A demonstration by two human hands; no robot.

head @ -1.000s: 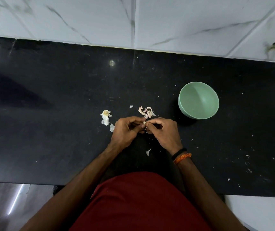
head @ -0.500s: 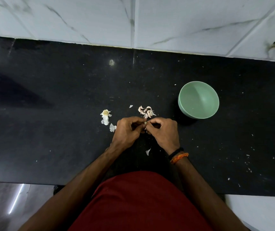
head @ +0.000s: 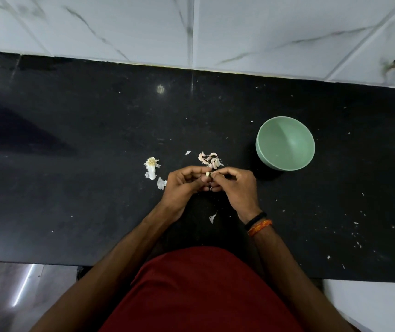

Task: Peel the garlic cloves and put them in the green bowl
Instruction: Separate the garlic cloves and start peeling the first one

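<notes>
Little shift since half second ago — pale clove tip now more exposed between fingertips. Left hand (head: 184, 183) and right hand (head: 235, 185) both pinch single garlic clove (head: 208, 174), fingers curled tight, above black counter (head: 84, 144). Step in hand: stripping skin. Unpeeled cloves (head: 210, 160) heaped just beyond knuckles. Green bowl (head: 285, 143) appears empty, near on right — next: finish skin, carry clove right, drop in.
</notes>
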